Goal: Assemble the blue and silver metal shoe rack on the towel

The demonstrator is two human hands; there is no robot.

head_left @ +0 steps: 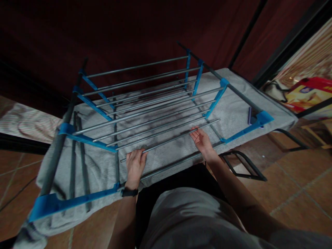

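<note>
A thin grey metal rod [168,139] lies across both my hands, free of the rack at its two ends. My left hand [135,162] is closed around it near its left end, with a dark band on the wrist. My right hand [201,139] pinches it toward the right end, palm turned up. Around them stands a partly assembled drying rack with blue plastic brackets [89,140] and several parallel rods [153,108]. One rod [171,167] joins the two front brackets, nearer to my body than the held one.
The rack rests on a grey blanket [233,100] over a bench-like surface. Two loose tubes [82,162] lie on it at the left. A purple-edged object [249,116] sits at the right. A black metal frame [243,166] juts out at the front right; a red and yellow package [311,95] is beyond.
</note>
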